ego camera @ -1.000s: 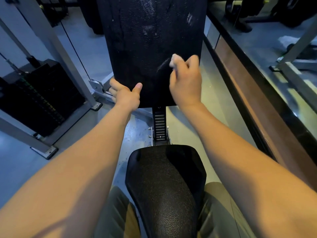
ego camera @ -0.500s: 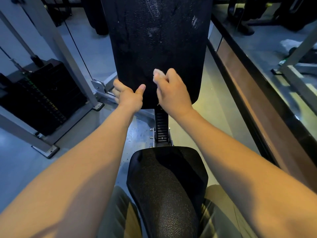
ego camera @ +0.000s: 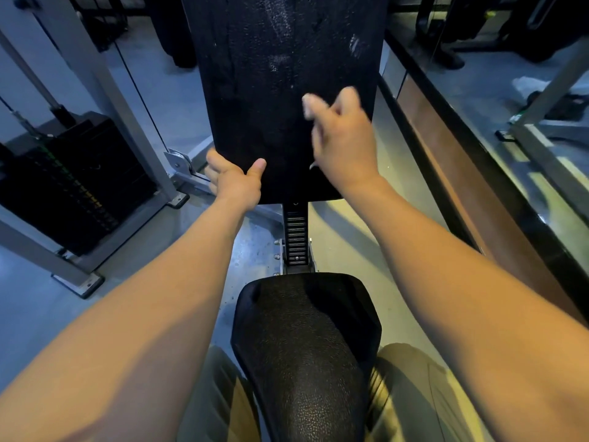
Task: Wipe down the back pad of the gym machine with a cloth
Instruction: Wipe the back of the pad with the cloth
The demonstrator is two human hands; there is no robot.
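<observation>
While the left hand [ego camera: 234, 183] grips the lower left corner of the black back pad [ego camera: 287, 90], thumb on the front face and fingers wrapped behind the edge, the right hand [ego camera: 342, 141] is clenched around a small pale cloth [ego camera: 308, 105], pressing it against the pad's lower right area. That hand looks blurred. Below, at bottom centre of the frame, sits the black seat [ego camera: 306, 346]; a weight stack [ego camera: 73, 186] stands at left.

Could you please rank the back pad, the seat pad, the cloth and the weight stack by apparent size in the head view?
1. back pad and seat pad: alike, the seat nearer
2. weight stack
3. cloth
</observation>
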